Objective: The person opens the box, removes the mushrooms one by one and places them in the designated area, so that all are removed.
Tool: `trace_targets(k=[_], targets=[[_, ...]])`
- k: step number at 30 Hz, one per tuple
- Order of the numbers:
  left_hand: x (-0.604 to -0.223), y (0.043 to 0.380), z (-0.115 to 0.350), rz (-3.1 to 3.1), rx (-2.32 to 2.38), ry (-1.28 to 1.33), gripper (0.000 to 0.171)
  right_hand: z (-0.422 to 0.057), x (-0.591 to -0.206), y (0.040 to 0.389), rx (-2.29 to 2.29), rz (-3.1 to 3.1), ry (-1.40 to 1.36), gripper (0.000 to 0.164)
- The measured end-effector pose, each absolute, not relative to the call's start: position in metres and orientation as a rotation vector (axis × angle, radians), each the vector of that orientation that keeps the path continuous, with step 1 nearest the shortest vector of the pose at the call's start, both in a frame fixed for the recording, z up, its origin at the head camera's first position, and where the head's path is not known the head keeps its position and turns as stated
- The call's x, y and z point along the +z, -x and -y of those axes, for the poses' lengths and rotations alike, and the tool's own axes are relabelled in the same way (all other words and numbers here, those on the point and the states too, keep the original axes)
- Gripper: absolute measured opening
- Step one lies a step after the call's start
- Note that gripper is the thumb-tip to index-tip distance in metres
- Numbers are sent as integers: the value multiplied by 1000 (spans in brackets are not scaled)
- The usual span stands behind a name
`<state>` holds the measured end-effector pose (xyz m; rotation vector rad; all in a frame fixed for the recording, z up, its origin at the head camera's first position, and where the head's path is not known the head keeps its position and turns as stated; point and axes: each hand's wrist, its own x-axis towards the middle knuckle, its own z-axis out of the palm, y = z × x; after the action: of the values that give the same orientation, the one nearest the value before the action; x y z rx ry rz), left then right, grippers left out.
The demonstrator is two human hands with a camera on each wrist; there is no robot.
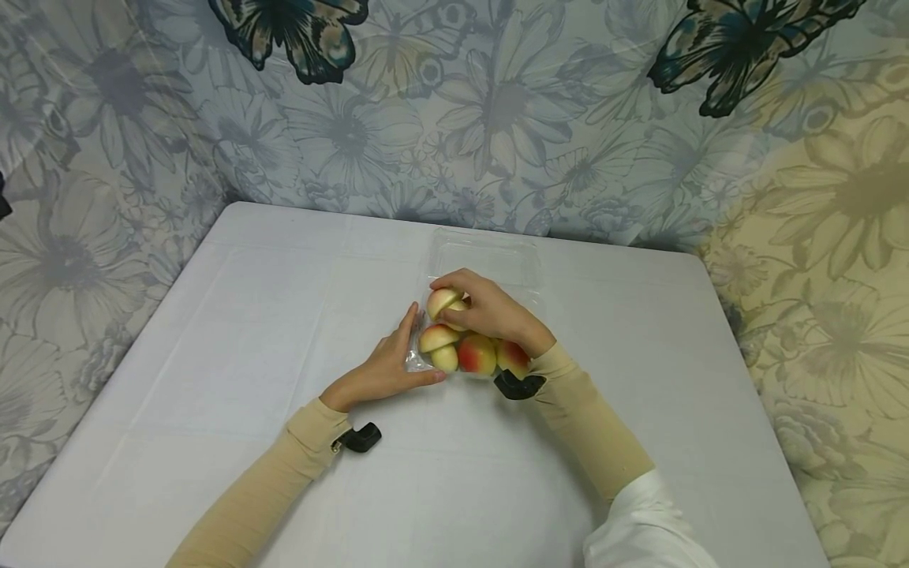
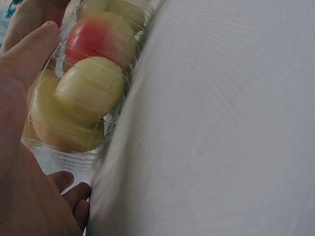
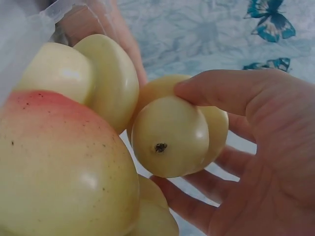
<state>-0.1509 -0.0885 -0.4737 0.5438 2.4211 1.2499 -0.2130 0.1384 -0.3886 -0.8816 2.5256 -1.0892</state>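
Observation:
A clear plastic box [image 1: 415,361] on the table holds several yellow mushroom-shaped pieces with red-blushed caps, among them a red-yellow one [image 1: 476,354] and a cap with a pale stem [image 1: 438,338]. My right hand [image 1: 491,308] reaches across the box and grips one mushroom [image 3: 170,135] between thumb and fingers at its far left end; a dark spot marks the stem's tip. My left hand [image 1: 383,369] rests against the near left corner, thumb along the front and fingers along the left side. In the left wrist view, the box's wall [image 2: 81,156] shows beside that hand.
The box's clear lid [image 1: 486,256] lies folded back toward the wall. A white cloth [image 1: 284,300] covers the table. Floral wallpaper [image 1: 497,118] with butterflies stands behind the table and at both sides. Black wrist cameras [image 1: 362,438] sit on both wrists.

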Motion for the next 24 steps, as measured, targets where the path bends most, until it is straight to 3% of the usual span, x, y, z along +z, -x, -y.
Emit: trace_targets(k=[24], targets=[[-473,150,87,-2446,1227,-563,123,-156,-372,208,-1338,-2539,835,44]])
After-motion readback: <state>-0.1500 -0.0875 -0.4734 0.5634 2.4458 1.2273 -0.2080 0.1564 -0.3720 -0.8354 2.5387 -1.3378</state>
